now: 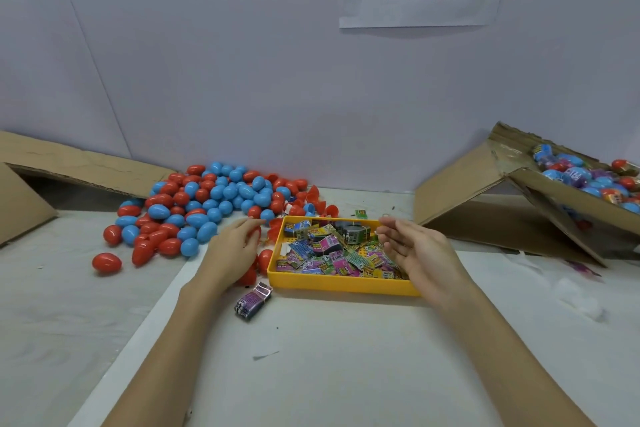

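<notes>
Purple sleeve bundle (252,302) lies on the surface, on the near side of the left hand (232,250), whose released fingers touch a red egg (257,231). The right hand (412,250), fingers released and empty, hovers above the yellow tray (339,284). Step judged: egg pickup. The next move calls for closing the fingers round it.

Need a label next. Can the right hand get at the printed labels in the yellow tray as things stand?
Probably yes. The right hand hovers open over the right end of the yellow tray, which is uncovered, and the printed labels lie loose just beneath it.
</notes>
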### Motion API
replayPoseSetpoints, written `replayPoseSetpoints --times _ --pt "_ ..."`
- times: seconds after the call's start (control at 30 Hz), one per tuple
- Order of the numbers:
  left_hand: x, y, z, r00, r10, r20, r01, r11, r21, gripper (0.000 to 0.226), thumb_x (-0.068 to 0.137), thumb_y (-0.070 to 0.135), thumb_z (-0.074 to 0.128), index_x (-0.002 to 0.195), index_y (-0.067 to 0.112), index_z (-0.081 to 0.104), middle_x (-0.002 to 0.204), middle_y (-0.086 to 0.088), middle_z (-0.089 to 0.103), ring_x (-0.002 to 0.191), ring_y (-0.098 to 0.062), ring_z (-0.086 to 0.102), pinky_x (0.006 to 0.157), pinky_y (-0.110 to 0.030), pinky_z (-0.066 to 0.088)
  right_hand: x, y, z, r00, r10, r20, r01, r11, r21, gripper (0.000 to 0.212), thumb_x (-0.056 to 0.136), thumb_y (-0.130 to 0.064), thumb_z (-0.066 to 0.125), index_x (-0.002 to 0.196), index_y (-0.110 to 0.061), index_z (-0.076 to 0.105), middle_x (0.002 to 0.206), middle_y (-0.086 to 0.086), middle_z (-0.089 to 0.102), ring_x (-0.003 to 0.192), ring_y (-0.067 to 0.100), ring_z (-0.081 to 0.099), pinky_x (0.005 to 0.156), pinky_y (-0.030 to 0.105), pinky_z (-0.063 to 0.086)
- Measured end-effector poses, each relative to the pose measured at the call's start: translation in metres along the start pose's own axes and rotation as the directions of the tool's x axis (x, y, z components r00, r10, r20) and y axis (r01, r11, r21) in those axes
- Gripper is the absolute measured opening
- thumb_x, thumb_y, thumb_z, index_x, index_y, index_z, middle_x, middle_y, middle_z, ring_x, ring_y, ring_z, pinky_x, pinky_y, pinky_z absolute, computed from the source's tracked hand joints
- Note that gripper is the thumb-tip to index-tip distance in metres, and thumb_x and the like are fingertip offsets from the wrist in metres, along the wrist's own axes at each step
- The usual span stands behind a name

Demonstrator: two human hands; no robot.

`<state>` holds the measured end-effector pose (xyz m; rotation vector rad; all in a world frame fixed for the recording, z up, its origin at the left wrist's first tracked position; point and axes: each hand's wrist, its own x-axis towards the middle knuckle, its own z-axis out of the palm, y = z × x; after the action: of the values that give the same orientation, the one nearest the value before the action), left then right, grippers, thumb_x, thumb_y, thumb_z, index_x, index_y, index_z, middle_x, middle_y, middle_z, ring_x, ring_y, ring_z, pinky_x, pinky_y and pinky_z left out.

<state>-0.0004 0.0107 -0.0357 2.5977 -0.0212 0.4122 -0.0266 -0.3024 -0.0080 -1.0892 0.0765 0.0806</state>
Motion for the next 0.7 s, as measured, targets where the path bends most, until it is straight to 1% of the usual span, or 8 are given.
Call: replayPoseSetpoints --times 0.07,0.17,0.3,0.37,0.43,0.5,0.6,0.7 --pt "0.001 0.000 0.000 1.000 0.002 0.000 -0.002 0.998 -0.069 0.030 0.103 0.015 0.053 0.131 0.016 0.064 0.135 -0.005 0.062 0.121 -0.022 0.058 0.101 -0.037 0.046 -0.001 0.000 0.000 1.000 -0.005 -0.001 0.005 1.000 -0.001 0.026 0.107 -0.010 0.050 0.112 0.002 0.072 0.091 0.011 0.076 0.081 0.015 0.074 0.068 0.021 0.060" --pt "0.000 0.002 0.000 0.995 -0.004 -0.101 -0.007 0.994 -0.111 0.020 0.094 0.008 0.067 0.113 0.012 0.069 0.115 -0.007 0.068 0.102 -0.021 0.062 0.090 -0.035 0.050 -0.002 0.000 0.001 1.000 -0.029 -0.007 0.029 0.999 -0.035 0.026 0.107 -0.010 0.049 0.110 0.001 0.072 0.089 0.010 0.076 0.080 0.015 0.073 0.068 0.022 0.060" --pt "-0.002 0.017 -0.005 0.967 0.071 -0.246 -0.097 0.991 -0.095 0.017 0.097 0.007 0.064 0.114 0.008 0.068 0.107 -0.007 0.067 0.097 -0.022 0.063 0.083 -0.032 0.052 -0.007 0.003 0.004 0.994 -0.109 -0.004 0.107 0.978 -0.180 0.027 0.107 -0.009 0.047 0.106 -0.002 0.073 0.087 0.010 0.076 0.078 0.015 0.072 0.068 0.021 0.059" --pt "-0.007 0.036 -0.010 0.954 0.071 -0.291 -0.143 0.962 -0.233 0.016 0.101 0.012 0.060 0.116 0.014 0.067 0.106 0.003 0.068 0.093 -0.010 0.066 0.079 -0.021 0.053 -0.009 0.006 0.007 0.979 -0.206 0.008 0.197 0.924 -0.328 0.023 0.105 -0.003 0.050 0.107 -0.003 0.073 0.089 0.013 0.076 0.078 0.017 0.072 0.069 0.022 0.060" --pt "-0.014 0.058 -0.012 0.980 -0.003 -0.197 -0.102 0.848 -0.521 0.014 0.103 0.020 0.057 0.111 0.023 0.067 0.104 0.011 0.070 0.089 -0.004 0.070 0.073 -0.014 0.054 -0.012 0.012 0.009 0.944 -0.325 0.047 0.304 0.810 -0.501 0.022 0.102 0.002 0.054 0.110 -0.006 0.073 0.093 0.012 0.076 0.082 0.019 0.073 0.072 0.025 0.061" --pt "-0.022 0.077 -0.010 1.000 -0.025 -0.005 0.013 0.660 -0.751 0.014 0.102 0.028 0.060 0.112 0.027 0.069 0.102 0.009 0.074 0.091 -0.007 0.074 0.073 -0.016 0.056 -0.015 0.017 0.013 0.897 -0.421 0.131 0.394 0.631 -0.668 0.023 0.100 0.000 0.058 0.112 -0.012 0.074 0.099 0.003 0.076 0.090 0.013 0.071 0.077 0.022 0.059" --pt "-0.032 0.092 -0.001 0.997 0.020 0.077 0.047 0.635 -0.771 0.024 0.092 0.034 0.073 0.114 0.027 0.068 0.106 0.009 0.073 0.094 -0.004 0.073 0.068 -0.012 0.054 -0.018 0.023 0.016 0.839 -0.460 0.291 0.460 0.311 -0.832 0.020 0.099 -0.012 0.064 0.111 -0.021 0.077 0.111 -0.008 0.069 0.098 0.003 0.064 0.079 0.011 0.051" --pt "-0.038 0.098 0.009 0.996 -0.007 0.086 0.072 0.609 -0.790 0.024 0.093 0.028 0.073 0.114 0.021 0.065 0.109 0.005 0.071 0.092 -0.003 0.073 0.069 -0.014 0.056 -0.017 0.029 0.020 0.884 -0.300 0.358 0.401 0.094 -0.911 0.021 0.101 -0.034 0.061 0.111 -0.026 0.079 0.113 -0.003 0.067 0.108 0.013 0.057 0.094 0.031 0.049"
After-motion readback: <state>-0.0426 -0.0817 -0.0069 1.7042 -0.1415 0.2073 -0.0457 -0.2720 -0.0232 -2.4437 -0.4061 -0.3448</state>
